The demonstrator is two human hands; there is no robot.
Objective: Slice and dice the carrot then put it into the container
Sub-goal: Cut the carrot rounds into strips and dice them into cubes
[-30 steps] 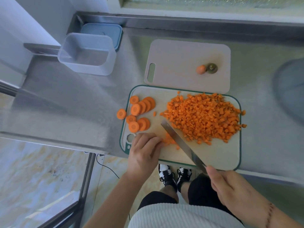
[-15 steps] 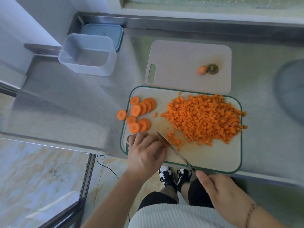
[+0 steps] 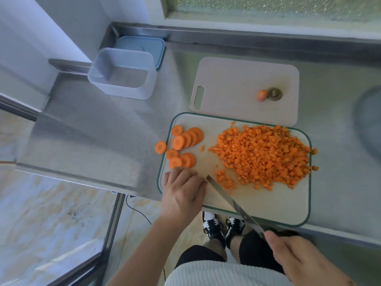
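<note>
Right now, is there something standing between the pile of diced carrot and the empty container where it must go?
Nothing tall blocks it. Between the diced carrot and the container lie only the flat carrot slices at the board's left edge, then bare steel counter.

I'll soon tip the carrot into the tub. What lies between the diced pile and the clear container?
In the head view, the round carrot slices lie between the diced pile and the clear container; past them is bare steel counter.

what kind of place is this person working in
Most likely a kitchen prep area: a stainless steel counter under a window, a green-rimmed cutting board covered in diced carrot, and a knife mid-chop.
</note>
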